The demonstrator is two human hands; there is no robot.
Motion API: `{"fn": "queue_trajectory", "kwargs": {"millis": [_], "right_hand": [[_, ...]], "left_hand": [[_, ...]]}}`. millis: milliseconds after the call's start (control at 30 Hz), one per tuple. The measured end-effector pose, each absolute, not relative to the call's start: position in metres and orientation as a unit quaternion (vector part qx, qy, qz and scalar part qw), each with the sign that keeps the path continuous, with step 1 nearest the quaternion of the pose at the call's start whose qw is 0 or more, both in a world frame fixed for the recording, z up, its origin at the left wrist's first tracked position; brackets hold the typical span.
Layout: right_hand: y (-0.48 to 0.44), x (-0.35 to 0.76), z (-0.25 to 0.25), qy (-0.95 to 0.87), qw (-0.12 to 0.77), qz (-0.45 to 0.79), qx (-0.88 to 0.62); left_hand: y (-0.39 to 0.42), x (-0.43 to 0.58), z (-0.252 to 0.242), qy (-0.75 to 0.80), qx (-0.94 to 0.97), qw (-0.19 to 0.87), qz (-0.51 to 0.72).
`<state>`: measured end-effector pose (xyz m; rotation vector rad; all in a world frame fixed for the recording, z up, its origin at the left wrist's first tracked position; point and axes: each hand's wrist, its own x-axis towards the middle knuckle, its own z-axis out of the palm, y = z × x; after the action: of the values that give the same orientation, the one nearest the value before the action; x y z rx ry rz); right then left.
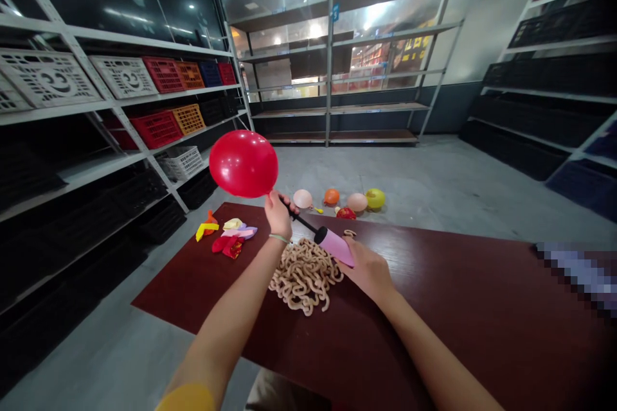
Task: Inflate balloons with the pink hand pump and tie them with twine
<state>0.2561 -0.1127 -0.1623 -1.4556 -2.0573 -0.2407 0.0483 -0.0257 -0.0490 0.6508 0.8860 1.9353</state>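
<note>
A swollen red balloon (243, 164) hangs over the far left of the table, its neck pinched by my left hand (279, 215). The same hand closes around the black end of a balloon pump, covering where neck and pump meet. My right hand (367, 268) is wrapped round the pink barrel of the balloon pump (336, 245), with a black rod stretching between the hands. Below them lies a heap of beige, curled, rope-like pieces (306, 279). Limp balloons (233, 237) in red, yellow, orange and pale colours lie left of it.
Inflated balloons, among them a yellow one (375, 199) and an orange one (331, 196), rest on the floor beyond the dark red table (463, 295). Shelves with crates (155, 130) line the left side; a metal rack (329, 77) stands behind. A pixelated patch covers the table's right end.
</note>
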Motion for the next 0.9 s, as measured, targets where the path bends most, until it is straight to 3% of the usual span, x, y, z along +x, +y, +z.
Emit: {"fn": "queue_trajectory", "kwargs": {"millis": [133,333,567,900], "right_hand": [[-0.111,0.257,-0.164,-0.768,0.286,-0.129,-0.558],[-0.112,0.262,-0.165,-0.747,0.281,-0.150,-0.583],[-0.113,0.264,-0.162,-0.752,0.305,-0.111,-0.574],[-0.123,0.254,-0.159,-0.776,0.267,-0.096,-0.564]], "left_hand": [[-0.027,0.055,-0.063,0.366,0.214,0.420,0.802],[-0.041,0.114,-0.096,0.374,0.189,0.475,0.774],[-0.052,0.112,-0.083,0.336,0.239,0.513,0.753],[-0.043,0.030,-0.080,0.381,0.261,0.399,0.792]]}}
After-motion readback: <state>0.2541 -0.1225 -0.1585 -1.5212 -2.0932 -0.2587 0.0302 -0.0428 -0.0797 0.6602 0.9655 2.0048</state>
